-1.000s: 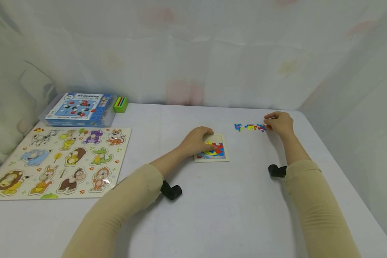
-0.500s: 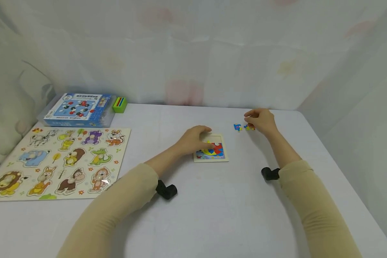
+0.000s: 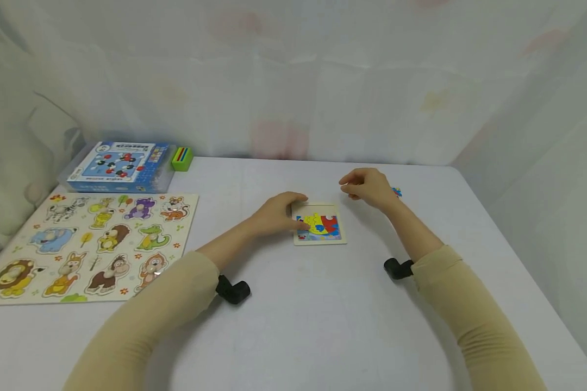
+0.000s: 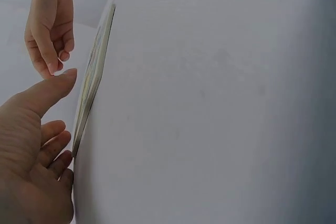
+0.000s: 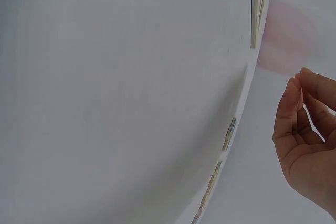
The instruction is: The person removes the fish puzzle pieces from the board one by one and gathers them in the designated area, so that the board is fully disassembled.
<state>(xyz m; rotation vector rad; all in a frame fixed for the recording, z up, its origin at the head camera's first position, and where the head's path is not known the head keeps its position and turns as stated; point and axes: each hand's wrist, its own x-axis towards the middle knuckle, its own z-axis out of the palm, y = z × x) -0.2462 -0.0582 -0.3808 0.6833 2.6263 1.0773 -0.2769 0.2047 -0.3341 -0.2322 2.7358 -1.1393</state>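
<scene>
Hovering with my right hand [image 3: 368, 189] above the table [image 3: 313, 326], thumb and fingertips drawn together; cannot tell whether anything sits between them. Left hand [image 3: 274, 213] spread loosely at the left side of the puzzle tray [image 3: 320, 243], gripping nothing; contact unclear. Tray flat, partly filled, far strip bare. Loose pieces [image 5: 228, 135] lie near my right hand. Advice: pinch pieces by their edges, brace the tray lightly, keep the left thumb clear of the bare strip.
</scene>
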